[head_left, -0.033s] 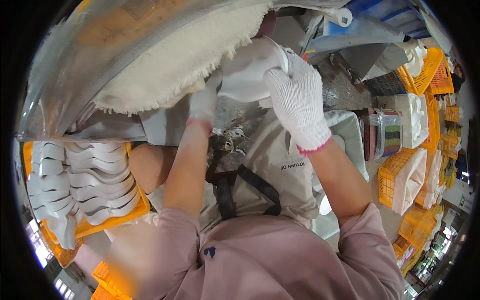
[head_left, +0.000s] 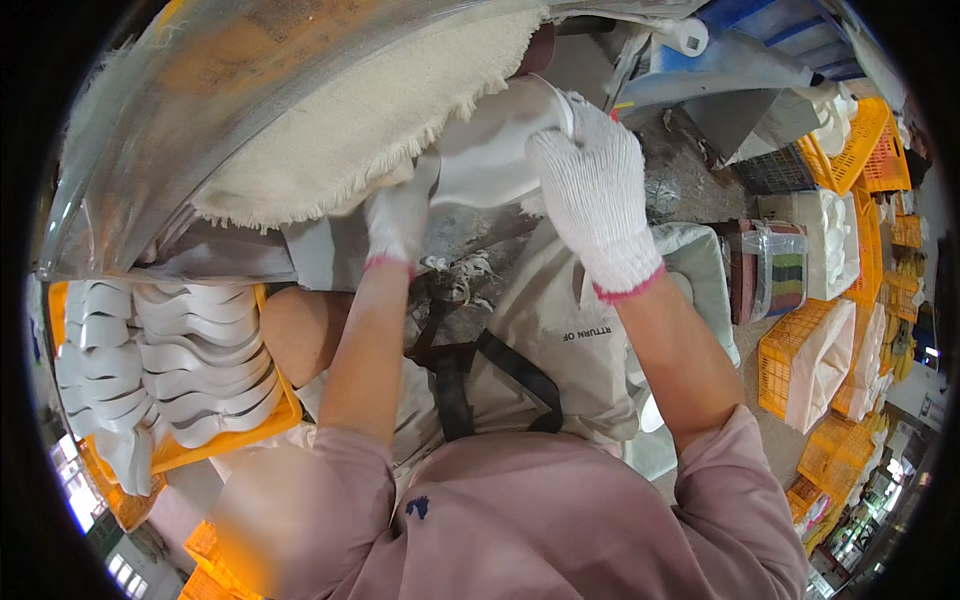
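Observation:
A glossy white curved piece (head_left: 485, 150), wide and scoop-like, is held between my two hands near the top middle. My right hand (head_left: 597, 190), in a white knit glove with a pink cuff, grips its right end, thumb on the near face. At the opposite end my left hand (head_left: 402, 208), gloved alike, is closed on the piece; its fingertips are partly hidden. The frayed edge of a cream cloth buffing wheel (head_left: 360, 130) lies right beside the left hand and the piece; whether they touch, I cannot tell.
On the left, a yellow crate (head_left: 235, 430) holds stacked wavy white pieces (head_left: 205, 355). A brown rounded pad (head_left: 305, 335) sits beside it. At right stand a striped block bundle (head_left: 780, 265), a white bin (head_left: 835, 240) and yellow crates (head_left: 785, 365). White scraps (head_left: 465, 270) litter the surface below my hands.
My left hand and forearm have shifted slightly left and toward me. My right hand and the white piece stay nearly in place.

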